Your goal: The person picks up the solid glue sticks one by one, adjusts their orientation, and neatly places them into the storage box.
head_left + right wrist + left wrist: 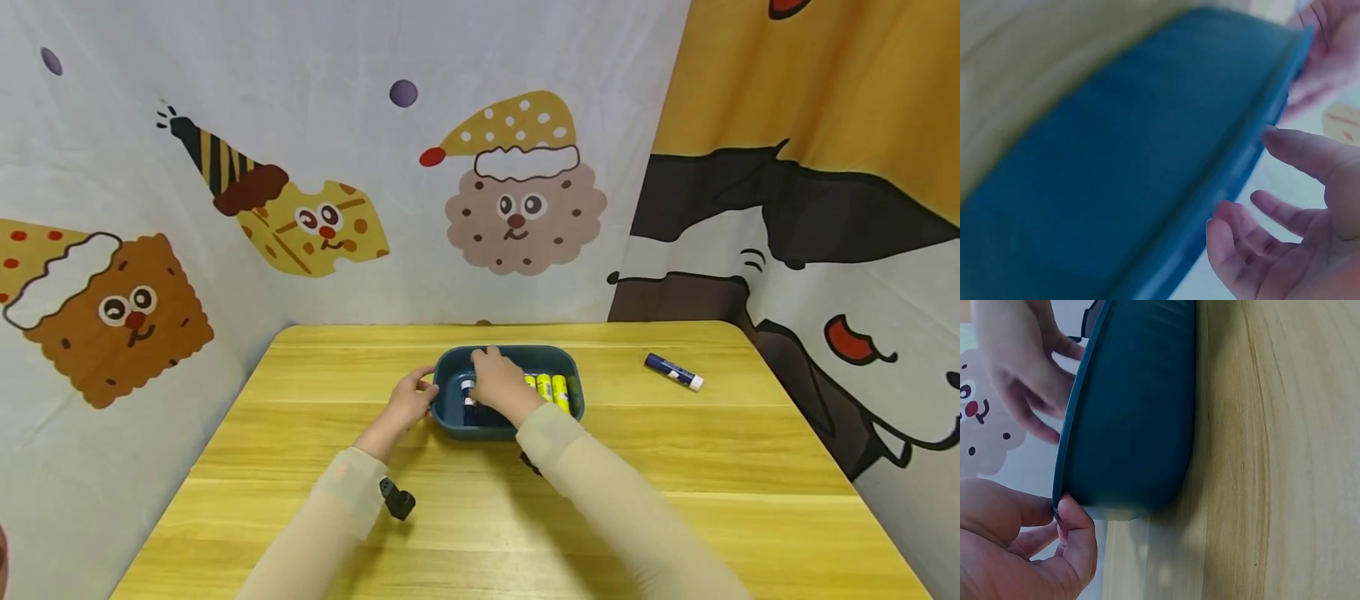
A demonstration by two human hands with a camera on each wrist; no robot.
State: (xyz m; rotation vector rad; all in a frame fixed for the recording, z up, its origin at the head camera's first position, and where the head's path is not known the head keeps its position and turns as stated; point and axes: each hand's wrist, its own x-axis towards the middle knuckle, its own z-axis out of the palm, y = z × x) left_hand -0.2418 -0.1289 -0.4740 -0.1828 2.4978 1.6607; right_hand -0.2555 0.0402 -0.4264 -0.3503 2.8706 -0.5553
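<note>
A dark teal plastic bin [507, 433] stands on the table. My left hand [410, 398] pinches its left rim between thumb and fingers, as the left wrist view shows up close. Over the bin's opening is my right hand [501, 385], its fingers apart and pointing down into it. In the right wrist view that hand's fingers [1297, 150] are loosely bent at the rim, and nothing shows between them. Inside the bin lie a dark-blue tube [469, 408] with a white end, on the left, and yellow tubes [560, 392] side by side, on the right. The right hand hides part of the inside.
Another dark-blue tube [672, 372] with a white end lies on the wooden table [300, 467], right of the bin. A cloth with cartoon prints [420, 233] hangs behind the table's back edge. Small black devices [397, 498] are at the wrists.
</note>
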